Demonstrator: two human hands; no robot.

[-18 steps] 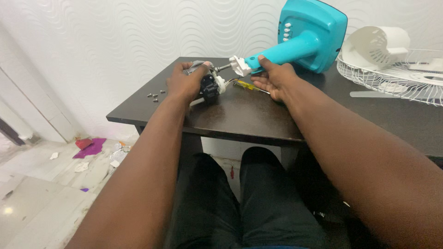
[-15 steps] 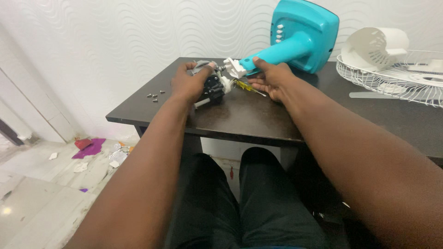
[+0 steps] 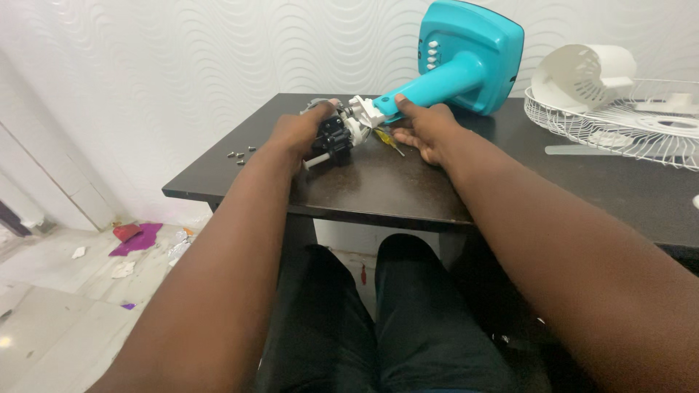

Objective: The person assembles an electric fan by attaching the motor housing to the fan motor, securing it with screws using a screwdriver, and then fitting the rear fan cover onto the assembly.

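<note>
From my head view, my left hand [image 3: 297,131] has its grip clamped around the black fan motor [image 3: 333,138] at the far side of the dark counter [image 3: 393,189]. My right hand [image 3: 426,129] grips the turquoise fan stand [image 3: 451,69] by its neck, its white end touching the motor. A yellow screwdriver [image 3: 386,138] lies between my hands, with small screws [image 3: 240,154] left of the motor.

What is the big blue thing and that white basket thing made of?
The blue fan stand looks like smooth, glossy moulded plastic: rounded edges, soft shine. The white fan guard looks like thin painted or coated metal wire, though plastic can't be ruled out.
</note>
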